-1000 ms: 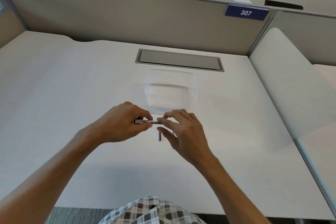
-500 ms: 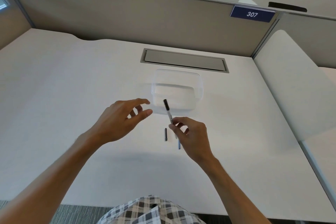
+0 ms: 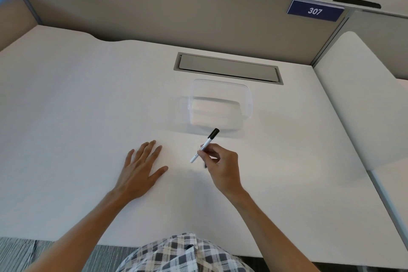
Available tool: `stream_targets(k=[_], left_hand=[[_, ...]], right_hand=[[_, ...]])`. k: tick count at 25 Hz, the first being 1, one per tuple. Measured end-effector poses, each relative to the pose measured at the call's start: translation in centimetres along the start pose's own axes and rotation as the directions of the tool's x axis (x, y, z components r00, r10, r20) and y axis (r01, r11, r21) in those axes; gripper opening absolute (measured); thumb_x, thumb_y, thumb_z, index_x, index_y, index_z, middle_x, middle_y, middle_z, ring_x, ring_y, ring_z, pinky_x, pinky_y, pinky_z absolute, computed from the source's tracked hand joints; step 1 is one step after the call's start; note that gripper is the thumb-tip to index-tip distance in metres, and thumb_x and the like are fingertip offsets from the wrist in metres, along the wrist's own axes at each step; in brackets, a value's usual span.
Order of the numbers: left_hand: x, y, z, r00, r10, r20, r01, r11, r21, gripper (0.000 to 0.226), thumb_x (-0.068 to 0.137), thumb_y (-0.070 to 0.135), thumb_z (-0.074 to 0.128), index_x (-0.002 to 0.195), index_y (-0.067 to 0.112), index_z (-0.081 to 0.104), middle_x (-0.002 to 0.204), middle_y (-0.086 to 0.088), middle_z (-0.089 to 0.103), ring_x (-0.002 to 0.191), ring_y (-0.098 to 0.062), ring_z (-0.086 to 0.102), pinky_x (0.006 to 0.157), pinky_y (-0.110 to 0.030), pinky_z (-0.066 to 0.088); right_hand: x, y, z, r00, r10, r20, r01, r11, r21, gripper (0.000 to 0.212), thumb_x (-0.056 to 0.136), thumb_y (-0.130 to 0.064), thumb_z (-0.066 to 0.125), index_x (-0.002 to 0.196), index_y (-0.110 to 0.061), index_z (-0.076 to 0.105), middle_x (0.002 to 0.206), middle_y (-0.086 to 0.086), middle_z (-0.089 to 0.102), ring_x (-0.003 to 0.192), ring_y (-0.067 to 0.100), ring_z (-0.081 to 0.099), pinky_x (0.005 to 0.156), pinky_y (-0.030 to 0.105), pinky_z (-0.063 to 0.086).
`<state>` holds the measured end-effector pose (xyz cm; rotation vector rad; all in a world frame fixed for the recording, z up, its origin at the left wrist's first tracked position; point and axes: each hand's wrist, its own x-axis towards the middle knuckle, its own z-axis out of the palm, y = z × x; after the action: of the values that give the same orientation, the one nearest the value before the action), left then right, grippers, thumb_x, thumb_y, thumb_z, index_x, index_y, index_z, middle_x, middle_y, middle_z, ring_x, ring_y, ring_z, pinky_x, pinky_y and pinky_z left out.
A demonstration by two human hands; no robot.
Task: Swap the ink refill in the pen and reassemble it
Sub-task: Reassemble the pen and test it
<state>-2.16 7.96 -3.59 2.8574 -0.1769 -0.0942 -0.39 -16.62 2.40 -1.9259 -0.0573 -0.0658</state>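
White barrel, black cap: that is the pen point(image 3: 204, 146) pinched in the curled fingers point(image 3: 204, 149) of my right hand point(image 3: 221, 166), thumb and forefinger closed round the middle of the barrel. It hangs above the counter point(image 3: 88, 117), tilted, its long axis running from near-left to far-right; the black capped end points away from me and up toward the clear plastic tray point(image 3: 219, 105), the white end points down and back toward my left. Just under my right fingers a small dark piece point(image 3: 205, 165) shows on the counter, mostly hidden, so I cannot tell what it is. My left hand point(image 3: 141, 169) lies flat on the counter with its fingers straight and spread, holding nothing, well apart from the pen. Beyond the tray a grey cable hatch point(image 3: 227, 68) is set into the counter, and on the partition behind it hangs a blue plate point(image 3: 315, 11) reading 307
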Motion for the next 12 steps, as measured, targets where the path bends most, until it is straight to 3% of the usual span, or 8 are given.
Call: stream_targets(k=[5, 9, 12], left_hand=[[-0.4, 0.0, 1.2, 0.997, -0.013, -0.07, 0.012, 1.0, -0.02, 0.071, 0.092, 0.066, 0.018, 0.153, 0.028, 0.019, 0.162, 0.005, 0.012, 0.149, -0.014, 0.007, 0.12, -0.042, 0.005], [-0.4, -0.2, 1.5, 0.996, -0.012, -0.085, 0.011, 1.0, -0.01, 0.071, 0.093, 0.065, 0.019, 0.152, 0.027, 0.021, 0.161, 0.004, 0.014, 0.148, -0.015, 0.01, 0.12, -0.042, 0.007], [-0.4, -0.2, 1.5, 0.995, -0.012, -0.096, 0.011, 1.0, -0.011, 0.07, 0.093, 0.064, 0.021, 0.152, 0.027, 0.022, 0.161, 0.004, 0.015, 0.148, -0.016, 0.011, 0.119, -0.041, 0.007]], right_hand=[[-0.6, 0.3, 1.7, 0.978, -0.205, 0.048, 0.211, 0.957, -0.199, 0.009, 0.091, -0.017, 0.069, 0.094, -0.011, 0.074, 0.086, -0.003, 0.077, 0.07, -0.007, 0.065, 0.063, 0.011, 0.049], [-1.2, 1.8, 2.9, 0.965, -0.216, 0.148, 0.255, 0.907, -0.335, 0.02, 0.094, -0.036, 0.057, 0.098, -0.02, 0.069, 0.082, -0.002, 0.076, 0.07, 0.024, 0.071, 0.062, 0.042, 0.058], [-1.2, 1.8, 2.8, 0.969, -0.227, 0.101, 0.248, 0.905, -0.344, 0.017, 0.093, -0.033, 0.06, 0.097, -0.019, 0.071, 0.082, -0.004, 0.077, 0.07, 0.024, 0.071, 0.062, 0.042, 0.057]])
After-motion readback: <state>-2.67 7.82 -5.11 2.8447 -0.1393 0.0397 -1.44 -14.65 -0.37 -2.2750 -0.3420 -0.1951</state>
